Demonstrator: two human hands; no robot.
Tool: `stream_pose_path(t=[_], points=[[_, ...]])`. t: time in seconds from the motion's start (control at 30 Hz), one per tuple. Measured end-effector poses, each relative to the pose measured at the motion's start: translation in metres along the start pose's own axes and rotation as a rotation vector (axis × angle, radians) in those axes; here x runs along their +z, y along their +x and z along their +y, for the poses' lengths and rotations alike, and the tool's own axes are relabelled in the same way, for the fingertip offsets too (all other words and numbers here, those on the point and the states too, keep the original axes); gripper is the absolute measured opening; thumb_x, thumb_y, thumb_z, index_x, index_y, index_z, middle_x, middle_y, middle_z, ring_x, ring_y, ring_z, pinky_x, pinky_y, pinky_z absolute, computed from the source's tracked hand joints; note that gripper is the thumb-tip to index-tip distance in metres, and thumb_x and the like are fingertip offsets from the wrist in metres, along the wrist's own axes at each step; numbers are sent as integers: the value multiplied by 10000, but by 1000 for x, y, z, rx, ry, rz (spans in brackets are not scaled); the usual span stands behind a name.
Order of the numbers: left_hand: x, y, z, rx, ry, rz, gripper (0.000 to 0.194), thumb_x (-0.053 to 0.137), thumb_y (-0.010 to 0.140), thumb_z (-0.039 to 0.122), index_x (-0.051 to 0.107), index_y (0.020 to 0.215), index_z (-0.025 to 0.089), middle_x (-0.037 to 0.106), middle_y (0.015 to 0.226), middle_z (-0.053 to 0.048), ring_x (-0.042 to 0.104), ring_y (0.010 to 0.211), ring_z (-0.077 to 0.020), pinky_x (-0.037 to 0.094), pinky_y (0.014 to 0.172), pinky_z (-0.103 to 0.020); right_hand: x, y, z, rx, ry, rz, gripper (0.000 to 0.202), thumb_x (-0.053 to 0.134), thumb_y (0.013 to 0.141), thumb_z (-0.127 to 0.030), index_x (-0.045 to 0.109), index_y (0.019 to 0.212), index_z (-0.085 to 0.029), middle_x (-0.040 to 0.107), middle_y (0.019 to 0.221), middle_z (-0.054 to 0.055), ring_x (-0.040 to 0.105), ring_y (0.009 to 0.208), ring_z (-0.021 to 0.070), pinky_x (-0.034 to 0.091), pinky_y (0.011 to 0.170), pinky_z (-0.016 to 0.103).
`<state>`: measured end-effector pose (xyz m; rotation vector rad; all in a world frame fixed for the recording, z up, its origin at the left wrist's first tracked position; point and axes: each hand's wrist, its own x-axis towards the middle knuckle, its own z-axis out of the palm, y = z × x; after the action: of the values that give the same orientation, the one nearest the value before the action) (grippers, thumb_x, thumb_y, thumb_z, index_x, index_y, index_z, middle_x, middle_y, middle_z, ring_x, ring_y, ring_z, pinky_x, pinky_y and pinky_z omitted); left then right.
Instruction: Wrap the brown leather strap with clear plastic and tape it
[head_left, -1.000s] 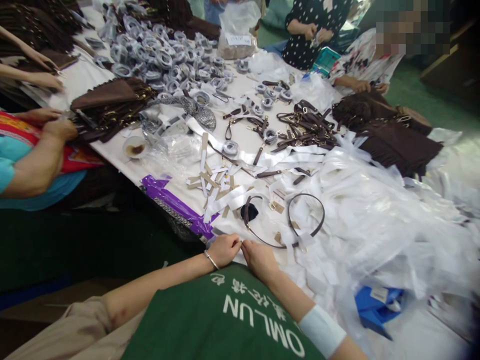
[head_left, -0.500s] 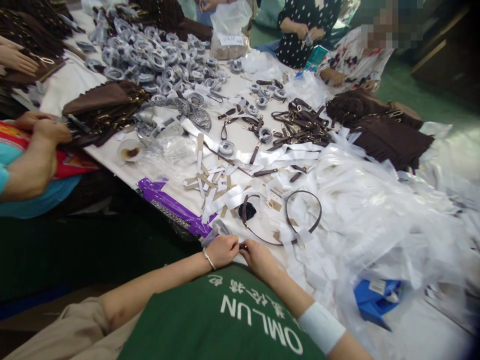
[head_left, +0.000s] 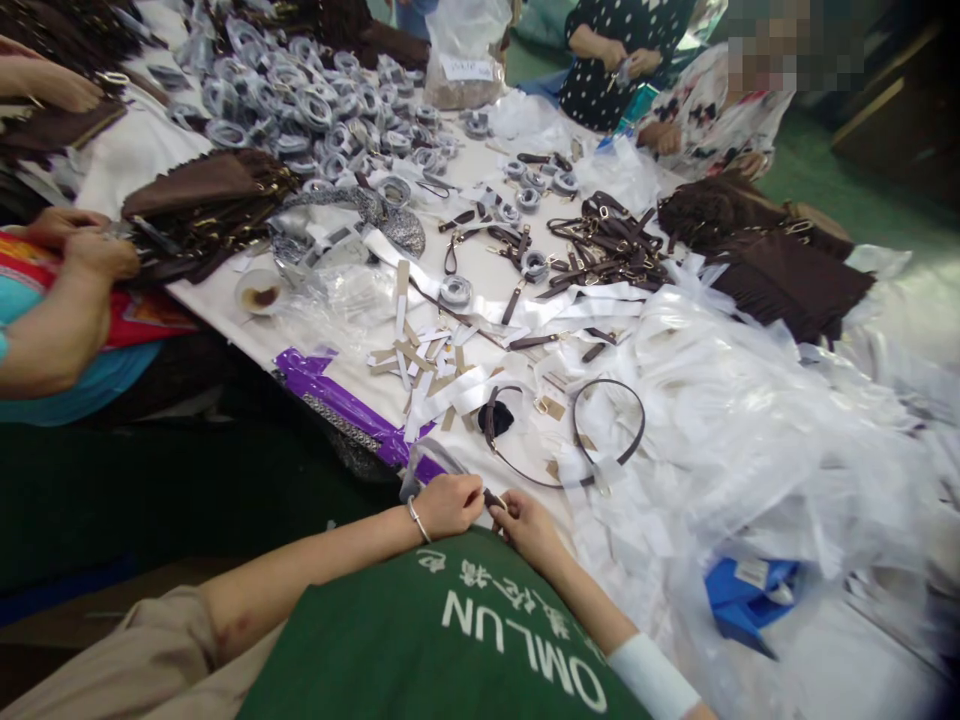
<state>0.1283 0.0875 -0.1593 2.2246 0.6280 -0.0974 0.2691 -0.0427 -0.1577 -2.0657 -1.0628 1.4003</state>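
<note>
At the table's near edge, my left hand (head_left: 452, 503) is closed in a pinch round a dark brown bag strap (head_left: 492, 498), much of which is hidden by the fingers. The strap's short end, with a metal clasp, sticks out towards my right hand (head_left: 527, 525), whose thumb and fingertips pinch it. Behind my left hand a loop of grey plastic wrapping (head_left: 439, 458) rises, seemingly around the rest of the strap. Just beyond both hands, a thin brown strap (head_left: 643, 425) lies in open loops, beside a small black item (head_left: 498, 417).
Purple tape (head_left: 337, 405) runs along the table edge. Paper strips (head_left: 427, 365), loose brown straps (head_left: 607, 245), wrapped coils (head_left: 315, 110) and fringed brown bags (head_left: 210, 195) cover the table. Clear plastic (head_left: 720, 390) heaps at right, near a blue piece (head_left: 754, 600). Co-workers stand around.
My hands have drawn slightly apart, so more of the strap end and clasp shows between them. The grey wrapping behind my left hand has lifted and spread leftwards.
</note>
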Motion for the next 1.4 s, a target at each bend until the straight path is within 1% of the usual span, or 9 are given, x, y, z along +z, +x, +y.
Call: stream_pose_path(t=[0.2,0.3,0.4,0.5,0.73,0.93,1.13,1.27,1.4], points=[[-6,9,9,-91,49,60,206,425,870,215,524,693,175,590,636,-26,549,605,-154,356,586,-259,-5,6,-23,-124,-151,94,85,498,842,-251,541,807,-186,622,799,76,570,778,211,373,703,309],[-10,9,7,-71,79,75,174,425,878,230,539,758,175,604,703,-41,561,654,-169,359,608,-272,-4,14,-25,-113,-81,126,190,464,878,-338,525,779,-188,615,729,55,553,693,177,389,657,288],[-15,1,0,12,65,75,147,448,876,238,538,774,182,586,713,-28,548,655,-155,361,609,-262,4,20,-23,-82,43,94,373,314,927,-465,492,753,-186,588,617,20,467,490,116,375,501,243],[-16,-8,-3,58,-6,125,165,433,886,229,524,756,182,561,687,-16,522,631,-136,366,607,-246,12,22,-23,-80,134,54,434,194,942,-483,477,820,-177,616,677,31,449,448,94,374,446,222],[-13,-11,-1,-109,-117,145,159,481,844,229,527,699,182,572,642,2,534,623,-132,371,607,-235,12,25,-38,-123,44,85,229,483,864,-400,551,789,-195,612,692,26,558,624,149,384,574,249],[-20,-11,-21,-247,-94,178,201,460,830,225,530,650,169,586,598,-8,537,579,-137,357,564,-240,8,13,-25,-84,89,-41,204,520,846,-402,583,845,-208,621,586,-29,561,522,125,394,532,228],[-8,-15,-4,-140,-30,108,150,519,790,232,534,650,177,593,607,-21,544,585,-162,328,570,-263,13,3,-19,3,156,55,313,500,838,-439,517,644,-194,561,489,-20,483,451,108,341,467,221],[-13,-9,-3,-122,-28,101,184,471,838,248,528,677,179,582,613,-15,531,579,-149,335,568,-252,8,2,-22,19,240,21,363,435,854,-520,562,789,-186,600,566,-9,455,424,101,348,425,216],[-7,-8,-1,15,-58,97,185,432,865,259,524,726,180,580,678,-16,518,616,-139,363,617,-251,5,-4,-13,56,192,89,475,251,914,-534,545,926,-161,580,615,3,391,404,97,346,406,228]])
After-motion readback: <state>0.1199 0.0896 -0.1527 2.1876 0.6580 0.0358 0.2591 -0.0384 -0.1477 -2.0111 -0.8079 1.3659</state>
